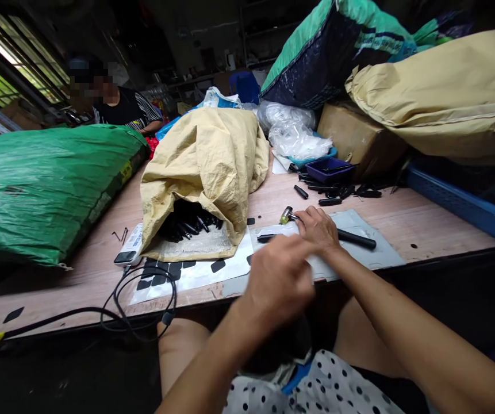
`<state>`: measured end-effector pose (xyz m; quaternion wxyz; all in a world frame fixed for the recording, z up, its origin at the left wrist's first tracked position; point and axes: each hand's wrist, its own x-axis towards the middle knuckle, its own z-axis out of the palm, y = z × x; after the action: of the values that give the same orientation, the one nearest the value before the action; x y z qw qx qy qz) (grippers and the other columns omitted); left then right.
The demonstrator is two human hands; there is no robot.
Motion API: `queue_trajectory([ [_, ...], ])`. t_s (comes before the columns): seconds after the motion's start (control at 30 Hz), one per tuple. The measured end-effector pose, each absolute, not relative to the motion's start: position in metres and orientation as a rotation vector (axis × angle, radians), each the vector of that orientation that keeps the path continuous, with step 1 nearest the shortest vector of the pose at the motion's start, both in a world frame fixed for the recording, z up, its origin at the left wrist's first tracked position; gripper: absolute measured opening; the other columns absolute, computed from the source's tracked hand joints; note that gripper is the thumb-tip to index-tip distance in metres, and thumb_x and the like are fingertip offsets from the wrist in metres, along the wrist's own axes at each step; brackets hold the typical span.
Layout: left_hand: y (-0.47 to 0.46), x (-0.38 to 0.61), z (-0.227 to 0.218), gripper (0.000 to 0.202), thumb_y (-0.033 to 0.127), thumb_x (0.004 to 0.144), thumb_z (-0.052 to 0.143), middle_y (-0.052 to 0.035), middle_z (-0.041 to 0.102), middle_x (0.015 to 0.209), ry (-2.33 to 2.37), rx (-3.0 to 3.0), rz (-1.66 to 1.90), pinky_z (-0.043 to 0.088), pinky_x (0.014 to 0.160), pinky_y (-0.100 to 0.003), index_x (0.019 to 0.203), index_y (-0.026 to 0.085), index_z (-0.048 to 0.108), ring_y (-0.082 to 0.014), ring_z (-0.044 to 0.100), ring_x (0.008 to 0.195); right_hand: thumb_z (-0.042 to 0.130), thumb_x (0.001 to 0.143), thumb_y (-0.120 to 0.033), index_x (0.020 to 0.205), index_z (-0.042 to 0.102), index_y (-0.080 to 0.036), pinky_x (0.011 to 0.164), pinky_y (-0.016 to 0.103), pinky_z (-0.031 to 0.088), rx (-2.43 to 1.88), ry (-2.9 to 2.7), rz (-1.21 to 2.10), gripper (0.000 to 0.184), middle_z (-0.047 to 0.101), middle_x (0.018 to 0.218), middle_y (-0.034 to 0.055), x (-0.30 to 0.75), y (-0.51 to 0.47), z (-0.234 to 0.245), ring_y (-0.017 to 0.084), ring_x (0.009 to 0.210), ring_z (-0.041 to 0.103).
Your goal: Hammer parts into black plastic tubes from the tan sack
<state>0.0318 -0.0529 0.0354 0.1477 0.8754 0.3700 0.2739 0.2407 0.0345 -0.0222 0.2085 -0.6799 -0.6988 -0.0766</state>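
My right hand (317, 231) is closed around a small hammer (356, 238) with a black handle. Its metal and yellow-green head sticks out past the fingers on the far left. Nearer to me, my left hand (279, 273) is curled, with the fingers drawn in and blurred by motion. What it holds, if anything, does not show. Just beyond the left hand, a slim black piece (266, 237) lies on the pale work mat (350, 221). A beige sack (213, 155) lies to the left, its mouth facing me, with many black tool-like pieces (189, 223) inside.
Loose black pieces (330, 201) lie beyond my hands beside a small purple tray (329, 170). A blue basket (458, 198) stands right. At left are a green sack (49, 190), a white device (130, 246) and a looped cable (118, 313). Another person (122, 109) sits far left.
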Motion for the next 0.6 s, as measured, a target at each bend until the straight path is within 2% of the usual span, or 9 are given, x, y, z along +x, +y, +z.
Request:
queue_trajectory([
  [0.1,-0.005,0.034,0.066,0.043,0.015,0.091,0.057,-0.0056,0.069,0.115,1.381,2.405,0.646,0.053,0.098,-0.037,0.130,0.026,0.068,-0.0238,0.062,0.110,0.054,0.097,-0.028,0.118,0.072,-0.023,0.082,0.035,0.034,-1.894,-1.945,-0.218,0.028,0.064,0.107,0.0096,0.240,0.034,-0.021,0.025,0.101,0.051],
  [0.23,0.037,0.020,0.030,0.038,0.033,0.093,0.066,-0.0086,0.064,0.120,1.486,2.397,0.396,0.050,0.099,-0.040,0.129,0.023,0.069,-0.0285,0.057,0.114,0.054,0.096,-0.027,0.117,0.071,-0.022,0.083,0.035,0.034,-1.882,-1.935,-0.205,0.027,0.064,0.106,0.0091,0.240,0.035,-0.021,0.025,0.101,0.051],
  [0.37,0.047,0.019,0.010,0.023,0.032,0.091,0.069,-0.0092,0.064,0.113,1.523,2.353,0.410,0.048,0.098,-0.041,0.111,0.020,0.074,-0.0288,0.056,0.111,0.054,0.097,-0.027,0.118,0.071,-0.022,0.084,0.035,0.035,-1.864,-1.934,-0.199,0.028,0.064,0.106,0.0091,0.241,0.035,-0.022,0.025,0.101,0.051],
  [0.5,0.006,0.020,0.040,0.018,0.027,0.094,0.065,-0.0070,0.067,0.111,1.211,2.237,0.577,0.046,0.099,-0.037,0.111,0.021,0.070,-0.0246,0.059,0.109,0.052,0.097,-0.027,0.118,0.071,-0.022,0.083,0.035,0.035,-1.877,-1.939,-0.202,0.028,0.064,0.107,0.0103,0.241,0.035,-0.022,0.025,0.101,0.050],
  [0.6,-0.048,0.015,0.049,0.025,0.038,0.096,0.065,-0.0036,0.072,0.109,0.733,1.973,0.360,0.049,0.089,-0.028,0.116,0.023,0.070,-0.0191,0.065,0.100,0.053,0.096,-0.027,0.118,0.070,-0.022,0.083,0.035,0.035,-1.881,-1.940,-0.197,0.028,0.064,0.107,0.0105,0.241,0.035,-0.022,0.026,0.101,0.050],
])
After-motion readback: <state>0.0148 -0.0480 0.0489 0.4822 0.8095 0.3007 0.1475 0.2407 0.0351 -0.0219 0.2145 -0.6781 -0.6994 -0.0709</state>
